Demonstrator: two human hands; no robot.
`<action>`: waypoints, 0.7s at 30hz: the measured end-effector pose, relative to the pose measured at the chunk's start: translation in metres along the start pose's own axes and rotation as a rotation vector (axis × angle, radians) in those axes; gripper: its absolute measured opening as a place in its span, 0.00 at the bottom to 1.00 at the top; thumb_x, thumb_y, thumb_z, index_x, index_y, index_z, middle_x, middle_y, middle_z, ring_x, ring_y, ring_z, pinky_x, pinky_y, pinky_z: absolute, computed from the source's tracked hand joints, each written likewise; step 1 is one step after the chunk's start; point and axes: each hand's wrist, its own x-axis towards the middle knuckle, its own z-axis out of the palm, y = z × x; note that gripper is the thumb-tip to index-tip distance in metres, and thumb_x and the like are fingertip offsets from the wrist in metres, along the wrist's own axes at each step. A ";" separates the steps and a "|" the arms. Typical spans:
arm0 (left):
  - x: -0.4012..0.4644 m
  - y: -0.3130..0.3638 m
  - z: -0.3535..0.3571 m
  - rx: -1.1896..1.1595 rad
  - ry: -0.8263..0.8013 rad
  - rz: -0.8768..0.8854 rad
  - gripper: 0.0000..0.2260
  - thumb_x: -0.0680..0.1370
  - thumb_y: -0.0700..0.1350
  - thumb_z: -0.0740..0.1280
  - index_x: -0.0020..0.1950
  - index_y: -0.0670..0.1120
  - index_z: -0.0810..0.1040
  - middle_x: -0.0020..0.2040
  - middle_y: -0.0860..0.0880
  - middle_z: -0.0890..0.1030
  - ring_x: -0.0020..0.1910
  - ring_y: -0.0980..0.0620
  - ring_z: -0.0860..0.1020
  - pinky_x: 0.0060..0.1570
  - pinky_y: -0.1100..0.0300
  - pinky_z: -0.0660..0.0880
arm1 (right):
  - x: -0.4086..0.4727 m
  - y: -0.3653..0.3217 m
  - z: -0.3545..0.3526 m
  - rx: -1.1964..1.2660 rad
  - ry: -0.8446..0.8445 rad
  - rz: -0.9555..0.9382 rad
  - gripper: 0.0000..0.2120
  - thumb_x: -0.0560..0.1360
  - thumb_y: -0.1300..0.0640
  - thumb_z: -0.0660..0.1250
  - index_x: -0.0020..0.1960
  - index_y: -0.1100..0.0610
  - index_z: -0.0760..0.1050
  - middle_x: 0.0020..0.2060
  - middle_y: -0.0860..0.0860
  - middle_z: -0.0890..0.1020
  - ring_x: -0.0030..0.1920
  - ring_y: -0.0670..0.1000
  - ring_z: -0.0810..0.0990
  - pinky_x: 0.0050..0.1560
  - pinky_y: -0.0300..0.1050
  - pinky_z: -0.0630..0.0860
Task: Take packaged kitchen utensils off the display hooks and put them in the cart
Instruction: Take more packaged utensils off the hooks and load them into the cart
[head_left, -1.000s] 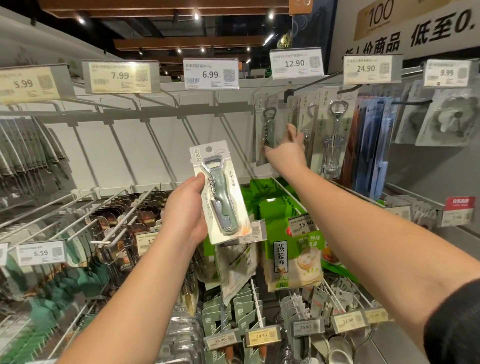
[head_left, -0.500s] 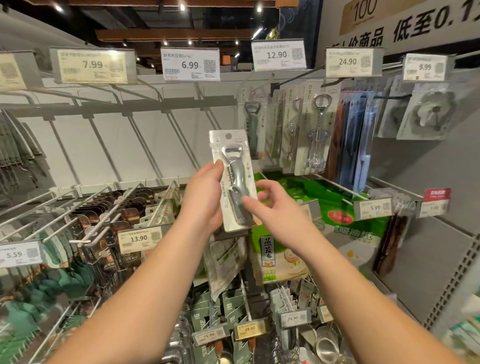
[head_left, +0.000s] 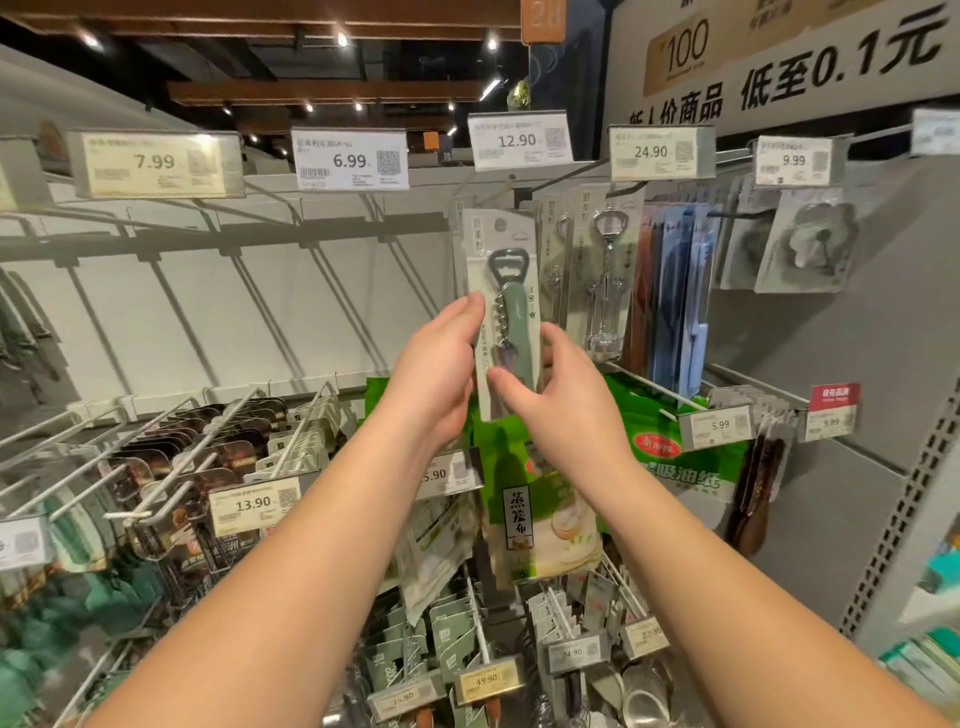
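A packaged green bottle opener (head_left: 511, 291) on a white card is held upright in front of the display. My left hand (head_left: 436, 364) grips the card's left edge, thumb up along it. My right hand (head_left: 550, 384) pinches the lower right of the same package. Right behind it, more packaged openers and a metal corkscrew (head_left: 608, 280) hang on hooks under the 12.90 tag (head_left: 519, 141) and the 24.90 tag (head_left: 660, 151). No cart is in view.
Bare white hooks (head_left: 171, 291) fill the upper left under the 7.99 and 6.99 tags. Blue packaged utensils (head_left: 680, 291) hang to the right. Green paper packs (head_left: 691, 462) and lower hooks with price tags stick out below my arms.
My right hand came back from the hanging openers and took hold of the package my left hand holds. Both hands raised the package up toward the hooks.
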 end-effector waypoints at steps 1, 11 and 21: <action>0.002 0.001 0.001 0.073 0.001 0.017 0.12 0.85 0.48 0.59 0.62 0.46 0.80 0.51 0.49 0.87 0.48 0.53 0.85 0.46 0.59 0.80 | 0.003 -0.002 -0.003 0.007 0.015 -0.002 0.33 0.75 0.39 0.69 0.76 0.51 0.65 0.65 0.47 0.76 0.64 0.47 0.75 0.58 0.41 0.72; 0.027 0.010 0.001 0.262 0.086 0.122 0.05 0.82 0.48 0.65 0.51 0.48 0.78 0.51 0.43 0.84 0.46 0.45 0.81 0.49 0.50 0.79 | 0.026 -0.005 -0.008 0.018 0.114 -0.027 0.34 0.74 0.37 0.68 0.75 0.50 0.65 0.65 0.46 0.76 0.65 0.47 0.75 0.65 0.46 0.74; 0.053 0.014 -0.004 0.270 0.123 0.147 0.04 0.81 0.43 0.65 0.47 0.46 0.78 0.43 0.46 0.80 0.34 0.51 0.75 0.34 0.60 0.74 | 0.049 -0.009 -0.005 -0.056 0.118 -0.014 0.36 0.75 0.40 0.70 0.76 0.56 0.64 0.69 0.52 0.74 0.68 0.52 0.74 0.61 0.48 0.73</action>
